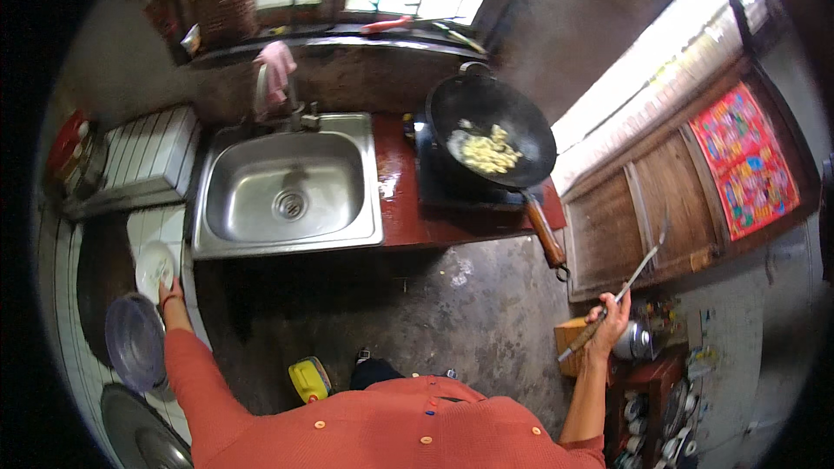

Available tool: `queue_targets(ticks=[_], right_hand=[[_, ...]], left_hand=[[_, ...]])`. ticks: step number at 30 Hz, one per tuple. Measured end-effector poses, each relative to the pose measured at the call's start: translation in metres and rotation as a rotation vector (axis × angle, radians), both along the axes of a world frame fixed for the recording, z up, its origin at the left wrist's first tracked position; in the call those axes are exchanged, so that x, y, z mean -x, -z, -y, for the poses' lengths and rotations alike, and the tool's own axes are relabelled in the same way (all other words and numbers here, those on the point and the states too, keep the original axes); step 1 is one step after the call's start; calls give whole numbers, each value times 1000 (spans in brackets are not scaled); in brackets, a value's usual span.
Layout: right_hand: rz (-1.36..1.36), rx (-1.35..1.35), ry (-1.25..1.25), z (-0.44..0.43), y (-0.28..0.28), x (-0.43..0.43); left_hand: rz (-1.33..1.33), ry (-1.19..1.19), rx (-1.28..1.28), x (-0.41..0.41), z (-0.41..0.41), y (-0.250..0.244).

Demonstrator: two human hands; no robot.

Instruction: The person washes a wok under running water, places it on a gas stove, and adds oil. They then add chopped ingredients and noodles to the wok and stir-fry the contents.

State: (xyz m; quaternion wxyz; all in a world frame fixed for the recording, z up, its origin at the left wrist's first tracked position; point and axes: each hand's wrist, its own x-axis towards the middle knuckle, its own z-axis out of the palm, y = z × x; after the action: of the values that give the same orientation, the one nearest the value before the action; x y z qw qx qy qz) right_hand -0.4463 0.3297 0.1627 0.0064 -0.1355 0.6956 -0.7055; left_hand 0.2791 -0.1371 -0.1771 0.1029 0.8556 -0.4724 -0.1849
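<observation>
My left hand (171,294), at the far left, grips the near edge of a white plate (155,267) over the tiled counter. A clear plastic basin (135,342) lies just below that hand. On the right, my right hand (607,326) is closed around the handle of a metal spatula (642,270), its head pointing up and away. Ahead of me a black wok (515,104) rests on the stove (443,198), its wooden handle (544,231) towards me. Pale yellow cooked food, perhaps scrambled egg, (490,153) lies inside the wok.
A stainless steel sink (287,189) is left of the stove in a red countertop (399,208). A pink cloth (277,68) hangs over the faucet. A wooden door (625,221) stands at the right, above a metal pot (632,341). A yellow container (308,379) sits on the floor.
</observation>
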Motion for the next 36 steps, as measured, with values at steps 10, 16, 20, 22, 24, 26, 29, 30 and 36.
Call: queue_targets(ticks=[10, 16, 20, 22, 24, 26, 29, 30, 36], right_hand=[[263, 149, -11, -85, 37, 29], [337, 283, 5, -200, 63, 56], [266, 326, 78, -283, 55, 67], [220, 333, 111, -310, 46, 73], [169, 320, 131, -345, 52, 81], [194, 280, 189, -369, 62, 90], [261, 188, 306, -403, 108, 104], [325, 186, 320, -412, 114, 109], [412, 142, 526, -454, 121, 171]], left_hand=[[-1361, -429, 499, 111, -86, 28], [-1652, -213, -900, 341, -226, 122], [-1038, 188, -782, 542, -387, 1], [-1158, 490, -1093, 594, -386, 17], [-1051, 575, -964, 665, -444, -39], [-1091, 641, -1035, 711, -466, -42], [-1072, 728, -1128, 771, -503, -64], [-1054, 763, -1138, 788, -512, -70], [-1007, 860, -1150, 890, -533, -55]])
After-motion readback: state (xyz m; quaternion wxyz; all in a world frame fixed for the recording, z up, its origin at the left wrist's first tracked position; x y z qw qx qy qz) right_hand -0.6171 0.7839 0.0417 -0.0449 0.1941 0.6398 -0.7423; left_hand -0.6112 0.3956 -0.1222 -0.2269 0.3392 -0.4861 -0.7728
